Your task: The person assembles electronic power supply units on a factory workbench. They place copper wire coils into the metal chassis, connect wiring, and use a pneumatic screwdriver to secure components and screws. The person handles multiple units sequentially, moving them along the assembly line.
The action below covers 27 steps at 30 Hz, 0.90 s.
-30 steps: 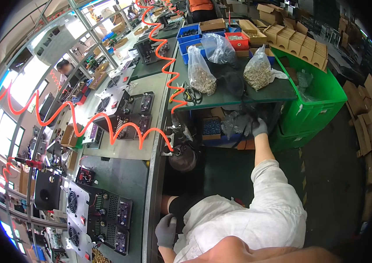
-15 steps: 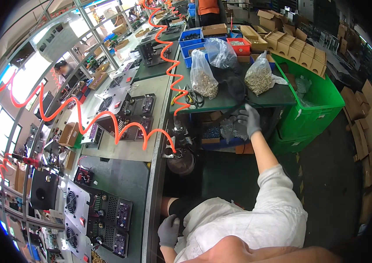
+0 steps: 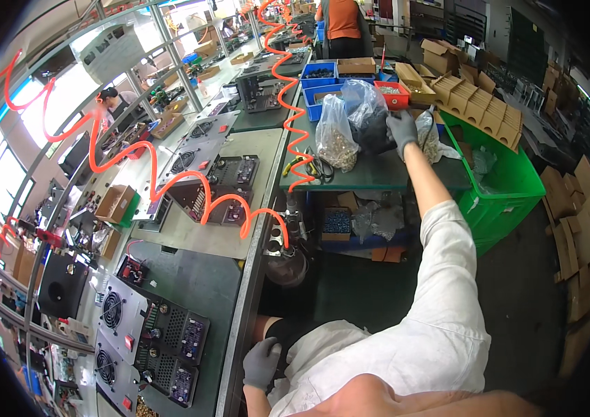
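Head view: right hand [image 3: 402,132], in a grey glove, is extended over the green-topped side bench [image 3: 413,179], at a black, cloth-like bundle [image 3: 376,141]. The bundle lies on the bench top between a clear plastic bag of small metallic parts [image 3: 337,142] to its left and a second parts bag [image 3: 429,137], partly hidden behind the wrist, to its right. A large clear bag [image 3: 364,97] stands against its far side. Fingers of the right hand overlap the bundle's right edge; whether they are closed on it or merely rest against it cannot be told. Beyond the fingertips stands a red bin [image 3: 393,101], holding small pieces.

Left hand [image 3: 261,363], also gloved, is held low beside the metal edge of the main bench [image 3: 245,306], well apart from the bundle. Its fingers are turned down and out of clear sight; their spread cannot be confirmed, and no item is visible in it. Two fan-fitted chassis units [image 3: 163,340] lie nearby on that bench, apart from the hand.

Step in hand, in this inspector's judgement: handling of the bundle by the right hand alone. Next move appears to call for a firm hold on the material, kept clear of both parts bags.
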### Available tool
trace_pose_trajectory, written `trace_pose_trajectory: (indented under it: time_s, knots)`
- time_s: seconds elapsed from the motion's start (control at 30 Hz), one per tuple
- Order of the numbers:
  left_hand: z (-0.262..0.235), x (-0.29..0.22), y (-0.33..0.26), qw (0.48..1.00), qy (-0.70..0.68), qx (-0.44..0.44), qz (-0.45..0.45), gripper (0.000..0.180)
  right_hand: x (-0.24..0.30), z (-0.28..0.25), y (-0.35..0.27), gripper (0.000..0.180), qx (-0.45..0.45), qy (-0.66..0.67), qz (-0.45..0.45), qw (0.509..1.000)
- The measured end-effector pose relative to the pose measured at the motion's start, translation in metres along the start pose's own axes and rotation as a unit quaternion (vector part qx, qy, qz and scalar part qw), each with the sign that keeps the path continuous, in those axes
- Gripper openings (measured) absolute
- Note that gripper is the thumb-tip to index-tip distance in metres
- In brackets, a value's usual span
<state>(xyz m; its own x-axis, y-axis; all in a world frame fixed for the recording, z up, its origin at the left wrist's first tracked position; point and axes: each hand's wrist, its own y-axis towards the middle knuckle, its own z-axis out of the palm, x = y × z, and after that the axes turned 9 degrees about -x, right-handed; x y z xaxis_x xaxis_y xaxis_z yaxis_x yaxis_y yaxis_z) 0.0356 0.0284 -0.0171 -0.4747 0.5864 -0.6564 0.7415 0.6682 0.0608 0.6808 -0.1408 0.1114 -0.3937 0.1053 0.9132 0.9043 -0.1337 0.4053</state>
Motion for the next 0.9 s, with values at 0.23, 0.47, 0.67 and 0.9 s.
trace_pose_trajectory:
  time_s: [0.23, 0.47, 0.67, 0.9]
  knots:
    - [0.015, -0.054, 0.052, 0.974, -0.164, 0.13, 0.089, 0.029, 0.177, -0.074, -0.005, 0.03, 0.117, -0.422, -0.307, 0.845]
    - [0.049, -0.09, 0.096, 0.861, -0.449, 0.24, 0.001, 0.033, 0.204, -0.109, -0.077, 0.026, 0.178, -0.443, -0.352, 0.805]
    - [0.076, -0.098, 0.09, 0.852, -0.46, 0.245, -0.047, 0.043, 0.131, -0.122, -0.187, 0.021, 0.311, -0.391, -0.46, 0.734]
    - [0.112, -0.128, 0.087, 0.954, -0.175, 0.076, 0.231, 0.09, 0.075, -0.124, -0.284, 0.012, 0.416, -0.285, -0.611, 0.61]
